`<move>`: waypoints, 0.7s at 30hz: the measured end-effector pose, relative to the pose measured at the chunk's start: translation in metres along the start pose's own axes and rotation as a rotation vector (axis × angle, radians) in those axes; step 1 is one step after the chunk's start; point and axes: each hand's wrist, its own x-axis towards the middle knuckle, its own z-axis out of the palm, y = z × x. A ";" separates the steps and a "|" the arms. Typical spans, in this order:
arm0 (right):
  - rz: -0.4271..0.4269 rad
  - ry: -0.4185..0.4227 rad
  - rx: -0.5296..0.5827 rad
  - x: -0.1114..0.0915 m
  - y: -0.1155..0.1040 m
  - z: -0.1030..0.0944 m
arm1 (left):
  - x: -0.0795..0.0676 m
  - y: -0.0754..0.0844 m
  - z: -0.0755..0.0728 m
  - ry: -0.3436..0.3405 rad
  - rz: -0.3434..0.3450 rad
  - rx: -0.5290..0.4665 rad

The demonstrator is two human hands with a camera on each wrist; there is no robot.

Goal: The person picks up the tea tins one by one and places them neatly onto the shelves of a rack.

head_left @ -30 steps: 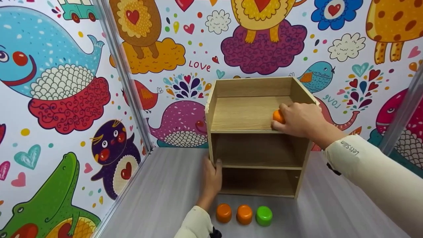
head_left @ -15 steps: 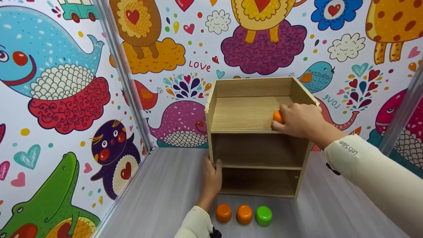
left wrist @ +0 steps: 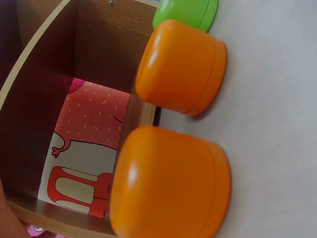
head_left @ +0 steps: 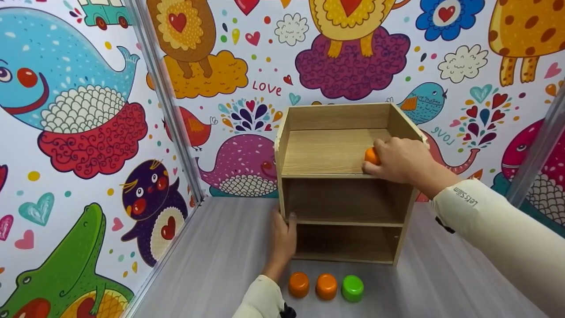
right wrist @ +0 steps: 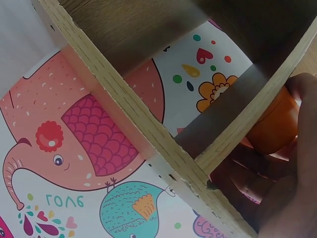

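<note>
My right hand (head_left: 401, 160) grips a small orange rounded cup-like piece (head_left: 371, 156) on the top shelf, near the right side of a small wooden shelf unit (head_left: 340, 176). In the right wrist view the fingers wrap round the orange piece (right wrist: 273, 124) just behind the shelf edge. Lower down, my left hand (head_left: 283, 236) holds the unit's left side panel, with the thumb on its front edge. Two more orange pieces (head_left: 299, 285) and a green piece (head_left: 353, 288) stand in a row on the table in front of the unit.
The unit has two compartments below its top shelf and stands on a grey table (head_left: 220, 238). Behind it rises a wall (head_left: 247, 106) printed with cartoon animals. A second printed panel (head_left: 79, 145) closes off the left side, joined by a metal post (head_left: 165, 101).
</note>
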 end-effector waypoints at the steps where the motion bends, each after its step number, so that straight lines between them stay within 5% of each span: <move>1: -0.001 -0.001 0.006 0.000 0.000 0.000 | 0.000 0.000 0.000 -0.003 -0.002 0.007; 21: -0.001 0.022 0.072 -0.001 0.009 -0.022 | -0.001 0.000 -0.001 -0.028 -0.026 0.050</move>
